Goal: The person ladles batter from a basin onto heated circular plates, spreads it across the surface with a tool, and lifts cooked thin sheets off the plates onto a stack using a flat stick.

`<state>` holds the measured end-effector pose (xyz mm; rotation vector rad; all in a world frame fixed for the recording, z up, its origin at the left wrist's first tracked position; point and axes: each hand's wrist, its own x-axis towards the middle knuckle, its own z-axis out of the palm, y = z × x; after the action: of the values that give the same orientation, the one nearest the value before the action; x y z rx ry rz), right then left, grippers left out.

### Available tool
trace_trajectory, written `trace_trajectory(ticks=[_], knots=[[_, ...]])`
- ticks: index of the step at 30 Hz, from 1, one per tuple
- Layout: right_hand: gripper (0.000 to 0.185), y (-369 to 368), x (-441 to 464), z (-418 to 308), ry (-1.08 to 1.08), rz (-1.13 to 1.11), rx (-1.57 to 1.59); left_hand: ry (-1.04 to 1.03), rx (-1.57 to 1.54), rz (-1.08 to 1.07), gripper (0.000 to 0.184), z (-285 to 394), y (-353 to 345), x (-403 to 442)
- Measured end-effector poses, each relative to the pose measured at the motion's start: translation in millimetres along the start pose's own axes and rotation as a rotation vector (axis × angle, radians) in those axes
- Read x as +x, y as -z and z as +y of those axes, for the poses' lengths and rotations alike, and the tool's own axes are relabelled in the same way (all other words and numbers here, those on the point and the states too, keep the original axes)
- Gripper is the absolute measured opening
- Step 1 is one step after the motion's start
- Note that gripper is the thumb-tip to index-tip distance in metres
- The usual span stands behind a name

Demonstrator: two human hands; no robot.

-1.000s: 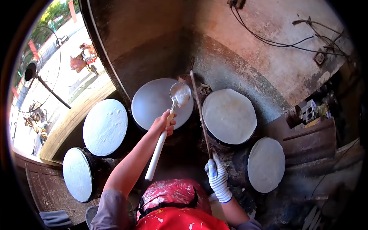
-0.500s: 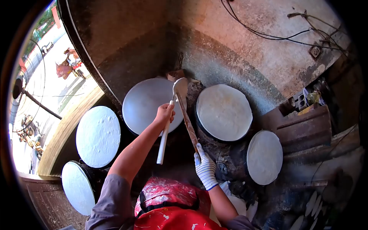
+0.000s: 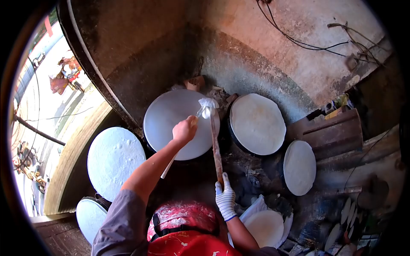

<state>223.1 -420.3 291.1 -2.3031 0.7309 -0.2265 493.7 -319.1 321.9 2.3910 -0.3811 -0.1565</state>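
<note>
My bare left hand (image 3: 185, 129) is closed round the handle of a ladle (image 3: 168, 167), over a large round pale surface (image 3: 164, 115). White, wet-looking stuff (image 3: 208, 107) hangs at the ladle's head, against the far end of a long flat stick (image 3: 215, 149). My right hand (image 3: 225, 199), in a striped white glove, grips the near end of that stick. Right of the pale surface is a round pan (image 3: 257, 124) topped with a smooth white sheet.
More white-covered rounds stand at the left (image 3: 116, 163), lower left (image 3: 91, 219) and right (image 3: 300, 168). A pale disc (image 3: 264, 228) lies low near my right arm. Cables (image 3: 314, 48) hang on the wall. A parked motorbike (image 3: 72, 74) shows outside.
The ladle has tipped over, and its head now meets the stick's far end. The stick has swung more upright. The view has shifted, and the pale disc near my right arm has come into sight.
</note>
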Motion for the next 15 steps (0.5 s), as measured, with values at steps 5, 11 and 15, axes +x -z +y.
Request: trace_trajectory(ticks=[5, 11, 15], knots=[[0.048, -18, -11, -20, -0.133, 0.076, 0.249, -0.101, 0.072, -0.019, 0.039, -14, 6, 17], [0.044, -75, 13, -9, 0.124, 0.286, 0.063, -0.124, 0.046, 0.059, 0.035, -21, 10, 35], [0.041, -100, 29, -28, 0.022, 0.297, 0.161, -0.117, 0.061, 0.064, 0.033, -27, 18, 43]])
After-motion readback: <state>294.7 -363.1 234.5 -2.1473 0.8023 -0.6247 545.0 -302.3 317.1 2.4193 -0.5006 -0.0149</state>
